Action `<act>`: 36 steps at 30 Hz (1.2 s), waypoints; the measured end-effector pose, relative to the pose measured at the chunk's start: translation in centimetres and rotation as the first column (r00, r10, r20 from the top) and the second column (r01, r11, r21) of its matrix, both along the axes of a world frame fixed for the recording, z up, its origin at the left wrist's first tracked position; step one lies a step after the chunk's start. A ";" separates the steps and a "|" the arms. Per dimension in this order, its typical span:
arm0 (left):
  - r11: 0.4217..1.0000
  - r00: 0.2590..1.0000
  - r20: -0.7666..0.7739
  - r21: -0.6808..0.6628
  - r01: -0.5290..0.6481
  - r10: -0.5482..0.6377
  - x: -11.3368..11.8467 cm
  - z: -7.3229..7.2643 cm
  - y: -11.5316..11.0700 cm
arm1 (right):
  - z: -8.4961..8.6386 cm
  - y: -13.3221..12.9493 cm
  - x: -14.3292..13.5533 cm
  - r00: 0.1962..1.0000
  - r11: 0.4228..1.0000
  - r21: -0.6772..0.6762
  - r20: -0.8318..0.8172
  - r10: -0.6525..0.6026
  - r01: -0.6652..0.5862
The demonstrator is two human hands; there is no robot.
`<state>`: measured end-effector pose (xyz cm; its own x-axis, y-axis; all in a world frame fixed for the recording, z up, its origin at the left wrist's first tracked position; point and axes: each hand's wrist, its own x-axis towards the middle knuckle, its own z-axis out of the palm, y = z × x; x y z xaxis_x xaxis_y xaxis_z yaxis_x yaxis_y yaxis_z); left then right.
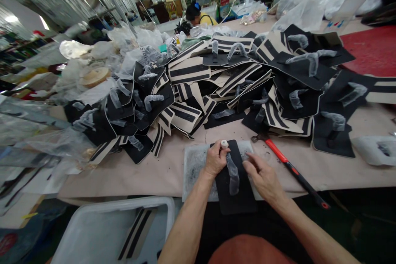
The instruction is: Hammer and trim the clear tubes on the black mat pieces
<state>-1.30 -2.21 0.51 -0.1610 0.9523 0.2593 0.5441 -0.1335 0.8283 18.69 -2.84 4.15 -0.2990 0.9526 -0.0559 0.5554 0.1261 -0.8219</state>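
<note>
A black panel [224, 189] with a plastic-wrapped strap [232, 175] lies on a pale, scuffed board [193, 169] at the table's front edge. My left hand [215, 160] is closed at the panel's far left part, gripping a small white round-topped piece [224, 144]; its lower end is hidden by my fingers. Just off the panel's right edge is my right hand [261, 175], its fingers loosely bent and apart, with nothing visible in them. A hammer [289, 167] with a red and black handle rests to the right of that hand, its head pointing away from me.
A large heap of black panels with striped backs [188, 70] spreads across the table [148, 177] behind the board. Below left stands a white plastic bin [123, 204] with striped pieces inside. Clear bags [301, 0] crowd the back. Another person [201, 16] sits beyond the heap.
</note>
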 end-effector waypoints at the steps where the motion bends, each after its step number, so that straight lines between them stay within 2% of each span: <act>1: 1.000 1.000 0.010 -0.008 0.019 -0.019 -0.1 0.1 0.1 | -0.4 0.8 1.5 0.992 0.993 0.105 0.098 -0.073 0.063; 3: 0.999 0.997 0.066 -0.026 0.048 -0.046 -0.4 0.3 0.4 | -1.4 2.6 4.4 0.915 0.964 0.252 0.367 -0.171 0.079; 4: 0.997 0.994 0.097 -0.035 0.062 -0.059 -0.6 0.4 0.5 | -1.9 3.4 5.8 0.851 0.963 0.265 0.494 -0.178 0.047; 6: 0.995 0.987 0.140 -0.052 0.090 -0.082 -0.9 0.4 0.6 | -2.6 4.7 7.9 0.760 0.982 0.190 0.636 -0.134 0.014; 7: 0.993 0.985 0.149 -0.059 0.102 -0.092 -1.0 0.4 0.6 | -2.7 5.1 8.6 0.766 0.992 0.120 0.634 -0.106 0.038; 9: 0.991 0.983 0.147 -0.070 0.117 -0.106 -1.1 0.1 0.6 | -2.6 5.4 9.1 0.878 0.979 -0.129 0.472 -0.077 0.155; 10: 0.991 0.984 0.144 -0.071 0.117 -0.106 -1.1 -0.1 0.5 | -2.3 5.3 9.0 0.932 0.941 -0.283 0.354 -0.079 0.187; 12: 0.992 0.986 0.132 -0.063 0.108 -0.099 -1.0 -0.4 0.3 | -1.5 4.8 8.2 0.987 0.805 -0.572 0.090 -0.131 0.159; 14: 0.994 0.989 0.119 -0.053 0.097 -0.090 -0.8 -0.7 0.1 | -0.3 3.9 7.0 0.977 0.693 -0.716 -0.082 -0.199 0.081; 16: 0.995 0.989 0.116 -0.048 0.092 -0.086 -0.8 -0.9 0.1 | 1.3 3.2 5.8 0.952 0.664 -0.745 -0.156 -0.264 0.062; 17: 0.995 0.989 0.119 -0.046 0.094 -0.088 -0.8 -0.9 0.1 | 2.2 2.9 5.3 0.949 0.697 -0.713 -0.165 -0.270 0.074; 18: 0.994 0.988 0.124 -0.042 0.096 -0.090 -0.8 -0.9 0.1 | 3.2 2.8 4.9 0.959 0.770 -0.632 -0.154 -0.238 0.089; 20: 0.995 0.988 0.124 -0.034 0.099 -0.094 -0.8 -0.9 0.1 | 5.3 3.0 4.1 0.985 0.931 -0.351 -0.100 -0.139 0.096; 21: 0.995 0.988 0.122 -0.032 0.096 -0.091 -0.8 -0.8 0.1 | 6.1 3.2 3.8 0.996 0.981 -0.177 -0.042 -0.083 0.074; 22: 0.995 0.989 0.117 -0.032 0.090 -0.085 -0.8 -0.7 0.1 | 6.9 3.4 3.4 0.999 0.999 -0.019 0.032 -0.036 0.036; 24: 0.996 0.992 0.103 -0.038 0.080 -0.076 -0.9 -0.6 0.1 | 7.9 3.9 2.8 0.975 0.982 0.165 0.213 0.060 -0.096; 26: 0.996 0.993 0.085 -0.040 0.080 -0.076 -1.0 -0.5 0.0 | 8.7 4.3 2.2 0.903 0.948 0.187 0.396 0.166 -0.257; 28: 0.996 0.994 0.071 -0.031 0.085 -0.082 -1.0 -0.5 -0.1 | 9.6 4.5 1.8 0.843 0.917 0.194 0.493 0.216 -0.349; 30: 0.996 0.994 0.072 -0.023 0.081 -0.079 -1.0 -0.6 -0.1 | 10.6 4.5 1.5 0.880 0.909 0.287 0.451 0.150 -0.302; 33: 0.997 0.994 0.083 -0.028 0.071 -0.069 -0.9 -0.7 -0.1 | 11.2 4.2 1.3 0.962 0.908 0.396 0.272 0.027 -0.137; 34: 0.997 0.995 0.079 -0.031 0.069 -0.066 -0.9 -0.8 0.0 | 11.0 4.1 1.4 0.961 0.911 0.386 0.274 0.039 -0.147; 36: 0.996 0.995 0.064 -0.037 0.076 -0.074 -1.0 -0.9 0.0 | 10.4 4.0 1.4 0.910 0.909 0.311 0.388 0.145 -0.278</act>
<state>-2.27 -2.21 -0.35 -0.1035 0.9715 0.2131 0.4810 -0.1386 0.8657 20.10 1.20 14.58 -0.5194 0.8443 0.1318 0.7233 0.5165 -0.4584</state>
